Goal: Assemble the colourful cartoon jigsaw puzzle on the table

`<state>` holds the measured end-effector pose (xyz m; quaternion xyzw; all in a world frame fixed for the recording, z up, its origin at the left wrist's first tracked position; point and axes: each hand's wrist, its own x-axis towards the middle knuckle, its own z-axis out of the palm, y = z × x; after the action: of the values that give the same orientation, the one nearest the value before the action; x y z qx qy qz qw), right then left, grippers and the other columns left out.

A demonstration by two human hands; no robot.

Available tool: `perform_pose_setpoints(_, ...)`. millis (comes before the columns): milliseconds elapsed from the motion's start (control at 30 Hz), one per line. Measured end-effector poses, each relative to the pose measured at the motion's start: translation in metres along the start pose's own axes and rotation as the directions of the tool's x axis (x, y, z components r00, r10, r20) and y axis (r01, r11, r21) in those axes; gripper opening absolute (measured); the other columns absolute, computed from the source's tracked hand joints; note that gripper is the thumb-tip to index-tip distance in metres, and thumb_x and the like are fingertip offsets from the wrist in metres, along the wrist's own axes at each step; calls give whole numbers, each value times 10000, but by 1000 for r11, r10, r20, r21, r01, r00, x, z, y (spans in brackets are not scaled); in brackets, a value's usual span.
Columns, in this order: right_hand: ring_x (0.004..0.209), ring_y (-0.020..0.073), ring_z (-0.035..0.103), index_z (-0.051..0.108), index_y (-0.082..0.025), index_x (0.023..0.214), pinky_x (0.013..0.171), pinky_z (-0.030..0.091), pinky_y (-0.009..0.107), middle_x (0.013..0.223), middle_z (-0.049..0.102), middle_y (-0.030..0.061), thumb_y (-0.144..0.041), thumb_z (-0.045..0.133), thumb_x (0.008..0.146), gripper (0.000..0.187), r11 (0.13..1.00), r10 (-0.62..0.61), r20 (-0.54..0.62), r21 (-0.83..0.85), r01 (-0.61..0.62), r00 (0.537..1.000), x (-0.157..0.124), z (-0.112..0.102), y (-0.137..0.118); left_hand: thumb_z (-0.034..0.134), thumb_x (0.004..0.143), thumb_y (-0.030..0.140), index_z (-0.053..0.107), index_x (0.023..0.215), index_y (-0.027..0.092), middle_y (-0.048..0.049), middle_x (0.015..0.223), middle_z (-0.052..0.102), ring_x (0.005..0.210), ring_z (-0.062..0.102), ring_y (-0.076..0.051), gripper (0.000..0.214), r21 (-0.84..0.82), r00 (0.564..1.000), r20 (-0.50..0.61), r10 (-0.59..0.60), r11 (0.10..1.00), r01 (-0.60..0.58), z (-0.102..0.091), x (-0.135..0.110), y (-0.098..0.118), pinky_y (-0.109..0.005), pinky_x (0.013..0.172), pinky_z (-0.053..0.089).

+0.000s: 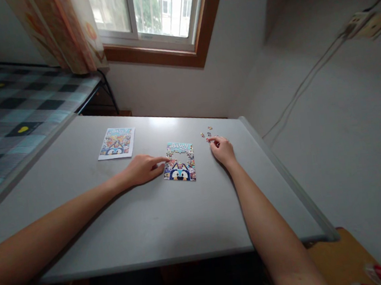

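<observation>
A partly assembled jigsaw puzzle (pixel 180 172) lies flat in the middle of the table, with a gap in its upper half. Its picture shows a blue cartoon dog's face below the word BLUEY. My left hand (pixel 145 169) rests at the puzzle's left edge, its index finger stretched onto the pieces; it holds nothing. To the right, my right hand (pixel 223 149) is over a few loose puzzle pieces (pixel 209 133). Its index fingertip touches a reddish piece (pixel 207 140), with the thumb slightly apart below. The palm hides part of the tabletop there.
A printed reference sheet (pixel 115 143) with the same picture lies left of the puzzle on the grey table (pixel 158 223). A bed with a checked cover (pixel 19 106) stands at the left. Cables (pixel 302 85) hang along the right wall, and a window (pixel 159 9) is ahead.
</observation>
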<state>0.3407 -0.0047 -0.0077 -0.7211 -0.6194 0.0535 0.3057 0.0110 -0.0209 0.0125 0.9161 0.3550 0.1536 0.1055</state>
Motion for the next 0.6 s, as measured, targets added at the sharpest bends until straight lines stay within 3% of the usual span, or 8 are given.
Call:
perform_pose_setpoints(167,822,210,603,745,-179,1015,883,473,368,924,699,84,-218,482,815,332,999,-3,-15,54,4,1000,2,-1,-2,442,967,396,702,1245,264,10,568,642,500,559,-140,403,4,1000,5,-18,1000,18,-1,0,1,-236,580,361)
perform_pose_setpoints(233,797,202,602,737,-151,1020,851,485,343,931,701,99,-202,456,819,349,994,30,-96,105,-20,995,6,-7,3,443,966,391,699,1250,270,6,579,651,510,570,-144,402,10,1000,3,-14,1000,14,-1,0,0,-236,572,359)
perform_pose_setpoints(333,850,215,600,724,-124,1035,888,478,360,986,688,130,-164,386,826,400,988,144,-332,99,-117,932,12,-23,19,440,967,386,695,1254,269,2,590,658,527,582,-143,401,14,1000,-6,4,1000,-4,-1,0,-1,-229,565,354)
perform_pose_setpoints(400,939,240,592,722,-124,1064,927,459,392,1014,670,145,-132,382,799,431,971,232,-426,54,-231,875,12,-33,31,446,963,380,697,1251,263,2,585,655,523,577,-138,399,14,1000,-9,6,1000,-6,0,0,-1,-223,564,350)
perform_pose_setpoints(500,1084,294,545,719,-189,1123,952,428,464,1137,629,152,-158,451,778,438,909,372,-433,-9,-417,821,8,-38,43,449,964,382,698,1250,270,1,584,656,512,567,-140,396,20,1000,-2,-8,1000,8,0,0,-1,-224,563,349)
perform_pose_setpoints(600,1159,331,499,710,-229,1165,981,395,513,1247,583,147,-211,516,778,434,873,437,-356,-52,-484,826,4,-33,45,441,968,388,694,1257,273,0,584,657,510,565,-143,400,25,1000,4,-10,1000,10,-1,0,0,-226,559,344)
